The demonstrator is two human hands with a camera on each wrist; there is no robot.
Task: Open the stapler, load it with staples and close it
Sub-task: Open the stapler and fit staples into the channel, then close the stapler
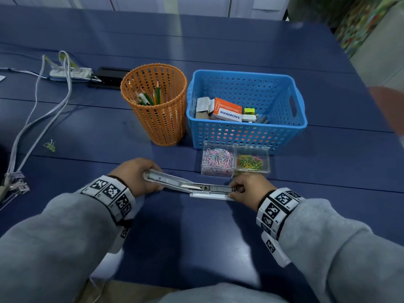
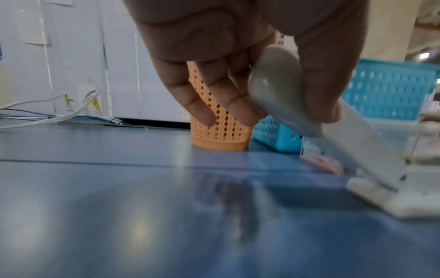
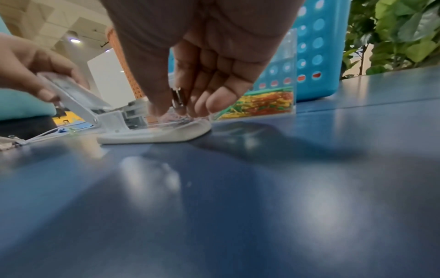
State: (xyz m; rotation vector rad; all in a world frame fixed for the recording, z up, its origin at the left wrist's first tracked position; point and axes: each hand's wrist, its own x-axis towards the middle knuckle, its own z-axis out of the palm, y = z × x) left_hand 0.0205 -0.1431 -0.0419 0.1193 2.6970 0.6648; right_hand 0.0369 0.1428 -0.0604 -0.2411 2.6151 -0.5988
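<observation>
The left hand (image 1: 136,174) has its fingers (image 2: 319,90) and thumb curled round the rounded end of the stapler's lid (image 2: 276,88), holding it swung back and raised at a slant, lower centre of the head view. The right hand (image 1: 244,188) pinches a small metal piece (image 3: 178,98) at the front end of the stapler (image 1: 205,189), fingers (image 3: 221,99) narrow and pointing down; whether that piece is a strip of staples cannot be told. The stapler lies open, its white base (image 3: 154,136) flat on the blue bench (image 1: 218,232), between the two hands. Just behind the right hand stands a clear box (image 1: 235,160) of paper clips, touching the blue basket (image 1: 247,136) behind it. An orange cup (image 1: 156,106) with pencils stands beside the basket, centre frame. Cables (image 1: 37,106) run down the left side.
</observation>
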